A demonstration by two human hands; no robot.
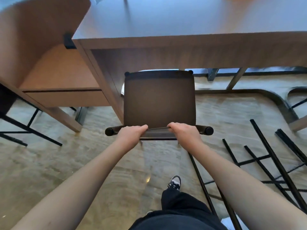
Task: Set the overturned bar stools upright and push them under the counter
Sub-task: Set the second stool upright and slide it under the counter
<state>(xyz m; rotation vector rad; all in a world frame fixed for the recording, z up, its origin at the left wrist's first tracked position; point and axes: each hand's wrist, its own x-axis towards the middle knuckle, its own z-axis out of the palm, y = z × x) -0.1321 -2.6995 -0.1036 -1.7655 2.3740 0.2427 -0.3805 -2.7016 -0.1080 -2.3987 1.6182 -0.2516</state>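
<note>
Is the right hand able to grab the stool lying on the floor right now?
Probably not yet. The right hand grips the backrest of the upright stool, as does the left hand. The overturned stool lies low on the right with nothing blocking it, so letting go and bending should do.

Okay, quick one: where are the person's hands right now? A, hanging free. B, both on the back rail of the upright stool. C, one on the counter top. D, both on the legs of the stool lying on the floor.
B: the left hand and right hand both grip the back rail of the upright stool facing the counter.
</note>
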